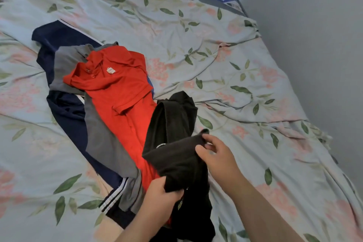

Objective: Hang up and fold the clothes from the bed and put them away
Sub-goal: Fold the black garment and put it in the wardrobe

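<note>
On the flowered bed [235, 61] I see a red shirt [117, 88] over a grey shirt [102, 143] and navy jacket [66, 112]. The black garment [174, 155] lies across the red one; my left hand [160, 192] grips its fold, my right hand [220, 157] pinches its edge.

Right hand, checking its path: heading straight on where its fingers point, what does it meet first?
The black garment that the right hand pinches; beyond it, probably the red polo shirt, though depth is unclear.

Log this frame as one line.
left hand: grips black garment | right hand: pinches its edge | red polo, grey shirt, navy jacket: layered on bed
</note>
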`<state>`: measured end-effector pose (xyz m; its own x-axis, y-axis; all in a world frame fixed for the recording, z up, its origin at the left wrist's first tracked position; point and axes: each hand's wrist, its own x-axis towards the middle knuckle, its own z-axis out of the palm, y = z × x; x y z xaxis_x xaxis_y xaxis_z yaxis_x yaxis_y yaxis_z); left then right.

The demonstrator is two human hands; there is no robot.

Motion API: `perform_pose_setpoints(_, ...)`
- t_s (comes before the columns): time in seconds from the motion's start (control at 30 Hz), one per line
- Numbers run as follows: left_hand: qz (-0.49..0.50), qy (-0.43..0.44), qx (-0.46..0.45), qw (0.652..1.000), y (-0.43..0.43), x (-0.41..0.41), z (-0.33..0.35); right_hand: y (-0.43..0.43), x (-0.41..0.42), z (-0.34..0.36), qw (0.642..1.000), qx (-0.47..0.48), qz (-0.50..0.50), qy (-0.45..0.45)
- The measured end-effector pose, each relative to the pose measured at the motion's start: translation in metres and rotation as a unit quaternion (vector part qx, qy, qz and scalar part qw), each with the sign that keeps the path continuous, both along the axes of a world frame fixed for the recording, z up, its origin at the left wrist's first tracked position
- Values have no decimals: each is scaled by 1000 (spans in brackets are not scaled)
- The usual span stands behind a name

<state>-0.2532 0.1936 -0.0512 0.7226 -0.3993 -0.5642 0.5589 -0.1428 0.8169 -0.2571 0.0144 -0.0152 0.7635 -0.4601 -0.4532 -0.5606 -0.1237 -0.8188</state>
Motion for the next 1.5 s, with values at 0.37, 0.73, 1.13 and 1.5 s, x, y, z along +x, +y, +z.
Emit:
perform_pose_setpoints(0.37, 88, 138, 176, 971, 79, -22, 10, 10, -40, -30, 973, 143, 127, 128)
perform_pose_setpoints(0.73, -275, -210, 450, 823, 22, 48, -6, 38, -93, -31, 997, -39, 49, 52)
perform_pose_setpoints(1.13, -351, -92, 425, 830, 25, 67, -14, 56, -86, -1, 968, -128, 208, 51)
perform_pose_setpoints(1.5, -2, -69, 220, 973, 47, 53, 15, 45, -104, 33, 989, -88, 115, 13)
